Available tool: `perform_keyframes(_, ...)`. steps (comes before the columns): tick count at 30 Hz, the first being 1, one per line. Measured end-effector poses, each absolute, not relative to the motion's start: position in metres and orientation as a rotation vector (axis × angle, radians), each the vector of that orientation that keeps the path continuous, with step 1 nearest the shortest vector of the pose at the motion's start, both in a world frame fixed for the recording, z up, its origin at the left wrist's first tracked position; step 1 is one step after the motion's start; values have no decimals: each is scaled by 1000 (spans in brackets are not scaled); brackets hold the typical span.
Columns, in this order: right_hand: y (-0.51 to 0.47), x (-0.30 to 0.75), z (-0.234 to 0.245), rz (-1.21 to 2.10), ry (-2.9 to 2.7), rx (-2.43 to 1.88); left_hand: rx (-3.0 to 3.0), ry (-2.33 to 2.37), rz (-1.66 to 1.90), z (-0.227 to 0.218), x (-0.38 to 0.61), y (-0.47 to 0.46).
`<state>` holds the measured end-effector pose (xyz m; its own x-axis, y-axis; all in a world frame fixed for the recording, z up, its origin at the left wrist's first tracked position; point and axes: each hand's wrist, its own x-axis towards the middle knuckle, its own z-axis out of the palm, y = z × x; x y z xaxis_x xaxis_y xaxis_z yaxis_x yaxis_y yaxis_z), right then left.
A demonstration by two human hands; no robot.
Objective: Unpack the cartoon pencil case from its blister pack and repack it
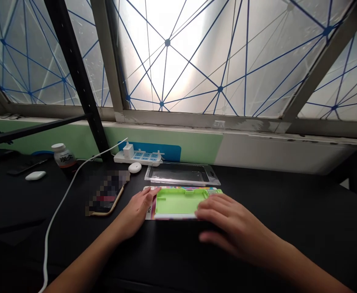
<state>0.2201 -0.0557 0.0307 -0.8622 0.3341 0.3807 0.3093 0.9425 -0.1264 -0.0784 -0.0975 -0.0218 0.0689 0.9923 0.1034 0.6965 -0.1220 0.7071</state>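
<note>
- Two bare hands of mine flank a shallow light-green plastic tray (175, 202), which lies on a printed card (149, 212) on the black table (272, 211); I count hours from the tray's middle, twelve toward the window (193, 61).
- My left hand (138, 207) is at nine o'clock, fingers fairly close together and touching the card's end beside the tray; I cannot tell whether they pinch it.
- My right hand (225, 217) is at three to four o'clock and blurred, fingers loosely bent over the tray's end, thumb well apart from them; I see nothing held between them.
- A clear plastic shell (181, 174) lies at twelve, just beyond the card.
- My phone (109, 195) lies near nine o'clock.
- Toward ten sit a small round white case (134, 167) and, farther out, a dark bottle (65, 158) with a white cap.
- At eleven, a white power strip (143, 157) bears a white plug (128, 151).
</note>
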Motion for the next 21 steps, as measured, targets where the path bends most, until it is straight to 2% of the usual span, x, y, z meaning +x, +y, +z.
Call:
perform_keyframes(3, -58, 258, 26, 310, -2786, -680, 1908, 1706, 704, -21, -79, -99)
perform_keyframes(8, -27, 306, -22, 534, -2583, -1149, 1908, 1728, 641, -24, -81, -97)
perform_keyframes(12, -19, 305, -40, 667, -2457, -1180, 1870, 1705, 733, -30, -83, -97)
perform_keyframes(17, -25, 288, -35, 771, -2219, -1164, 1635, 1614, 952, -30, -84, -102)
perform_keyframes(21, -25, 283, -37, 631, -2214, -1291, 1656, 1548, 975, -30, -83, -102)
